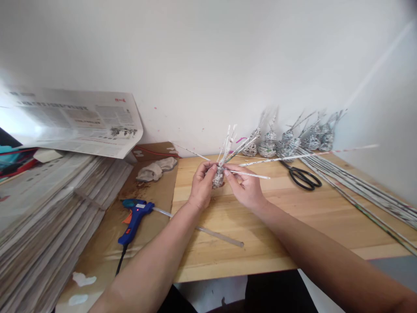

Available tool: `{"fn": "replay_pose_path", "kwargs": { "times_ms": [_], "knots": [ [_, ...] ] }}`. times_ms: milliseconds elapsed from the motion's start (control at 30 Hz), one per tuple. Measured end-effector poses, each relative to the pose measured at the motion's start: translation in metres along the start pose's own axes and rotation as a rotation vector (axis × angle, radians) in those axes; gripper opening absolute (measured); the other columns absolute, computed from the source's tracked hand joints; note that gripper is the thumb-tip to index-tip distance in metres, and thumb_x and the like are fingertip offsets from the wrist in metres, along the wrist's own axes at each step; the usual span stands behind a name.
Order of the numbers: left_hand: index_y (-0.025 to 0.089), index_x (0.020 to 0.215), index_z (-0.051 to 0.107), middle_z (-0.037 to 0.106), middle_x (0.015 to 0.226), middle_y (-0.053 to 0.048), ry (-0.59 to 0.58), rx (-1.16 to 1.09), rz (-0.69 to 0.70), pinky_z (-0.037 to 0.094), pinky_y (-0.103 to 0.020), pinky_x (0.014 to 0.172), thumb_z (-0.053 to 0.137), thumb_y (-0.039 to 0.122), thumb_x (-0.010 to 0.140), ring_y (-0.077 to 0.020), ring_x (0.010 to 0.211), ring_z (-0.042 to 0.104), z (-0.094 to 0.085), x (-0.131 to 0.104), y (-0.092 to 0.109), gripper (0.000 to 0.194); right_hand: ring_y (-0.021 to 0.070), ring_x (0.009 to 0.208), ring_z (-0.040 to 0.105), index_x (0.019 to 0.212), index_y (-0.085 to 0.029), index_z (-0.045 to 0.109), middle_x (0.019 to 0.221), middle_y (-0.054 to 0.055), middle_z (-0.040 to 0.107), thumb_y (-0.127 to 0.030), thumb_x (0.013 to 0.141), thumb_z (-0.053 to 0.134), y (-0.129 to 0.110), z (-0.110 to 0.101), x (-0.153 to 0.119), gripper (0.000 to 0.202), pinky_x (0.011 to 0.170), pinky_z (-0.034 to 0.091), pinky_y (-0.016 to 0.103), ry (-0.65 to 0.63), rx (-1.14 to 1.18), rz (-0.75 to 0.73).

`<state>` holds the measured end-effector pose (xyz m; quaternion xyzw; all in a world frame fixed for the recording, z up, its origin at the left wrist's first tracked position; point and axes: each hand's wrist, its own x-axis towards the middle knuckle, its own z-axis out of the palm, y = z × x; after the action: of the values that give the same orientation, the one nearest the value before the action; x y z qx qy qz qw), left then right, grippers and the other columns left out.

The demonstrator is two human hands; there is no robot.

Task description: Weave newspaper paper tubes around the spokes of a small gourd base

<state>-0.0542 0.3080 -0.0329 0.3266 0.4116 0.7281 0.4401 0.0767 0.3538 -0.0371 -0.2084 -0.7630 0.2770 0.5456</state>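
Observation:
A small woven paper piece [217,179] stands between my hands over the wooden table [260,234], with several paper strips sticking up and outward from its top. My left hand [203,184] is closed on its left side, thumb against the weave. On the right, my right hand [245,187] pinches a paper strip [257,175] close to the top of the piece. Another long paper strip [280,160] runs out to the right behind that hand. The underside of the piece is partly hidden.
A blue glue gun [133,226], a glue stick [224,238] and gloves [156,169] lie left and near. Black scissors [305,177] and long paper rods [355,187] are right. Woven figures [267,145] line the wall. Stacked newspapers [65,217] stand far left.

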Motion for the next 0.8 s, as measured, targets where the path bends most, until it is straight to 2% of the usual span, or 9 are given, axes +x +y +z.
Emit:
{"fn": "replay_pose_path", "kwargs": {
  "times_ms": [267,400,567,667,800],
  "knots": [
    [0.020,0.088,0.056,0.060,0.077,0.004,0.033,-0.031,-0.038,0.048,-0.016,0.049,0.079,0.041,0.070,-0.0074,0.058,0.055,0.0018,-0.0007,0.0011,0.035,0.0222,0.097,0.072,0.113,-0.020,0.067,0.109,0.009,0.074,-0.023,0.089,0.064,0.0012,0.0001,-0.0008,0.024,0.090,0.059,0.039,-0.014,-0.085,0.003],
    [0.020,0.085,0.056,0.061,0.075,0.004,0.030,-0.071,-0.052,0.048,-0.017,0.049,0.080,0.038,0.068,-0.0084,0.058,0.057,0.0031,-0.0025,0.0038,0.035,0.0208,0.091,0.071,0.109,-0.022,0.067,0.101,0.006,0.075,-0.021,0.088,0.063,-0.0024,-0.0011,0.0001,0.021,0.083,0.059,0.036,-0.022,-0.152,-0.013],
    [0.019,0.083,0.057,0.062,0.078,0.003,0.000,-0.105,-0.034,0.049,-0.019,0.050,0.085,0.032,0.065,-0.0090,0.060,0.060,0.0027,-0.0042,0.0063,0.036,0.0180,0.090,0.071,0.112,-0.022,0.065,0.106,0.006,0.074,-0.018,0.090,0.062,-0.0079,-0.0008,-0.0002,0.023,0.080,0.059,0.031,-0.024,-0.078,-0.036],
    [0.019,0.082,0.057,0.062,0.078,0.004,0.014,-0.115,-0.028,0.049,-0.018,0.051,0.086,0.031,0.066,-0.0084,0.060,0.061,0.0023,-0.0041,0.0061,0.035,0.0173,0.091,0.071,0.114,-0.023,0.066,0.107,0.005,0.074,-0.017,0.091,0.060,-0.0080,-0.0010,-0.0008,0.024,0.083,0.058,0.031,-0.032,-0.054,-0.066],
    [0.018,0.081,0.057,0.063,0.075,0.004,0.027,-0.121,-0.006,0.047,-0.017,0.054,0.086,0.031,0.067,-0.0069,0.059,0.060,0.0030,-0.0040,0.0070,0.035,0.0190,0.103,0.068,0.115,-0.026,0.068,0.113,0.005,0.073,-0.014,0.092,0.058,-0.0066,-0.0031,0.0001,0.028,0.092,0.056,0.036,-0.047,-0.093,-0.158]
  ]
}}
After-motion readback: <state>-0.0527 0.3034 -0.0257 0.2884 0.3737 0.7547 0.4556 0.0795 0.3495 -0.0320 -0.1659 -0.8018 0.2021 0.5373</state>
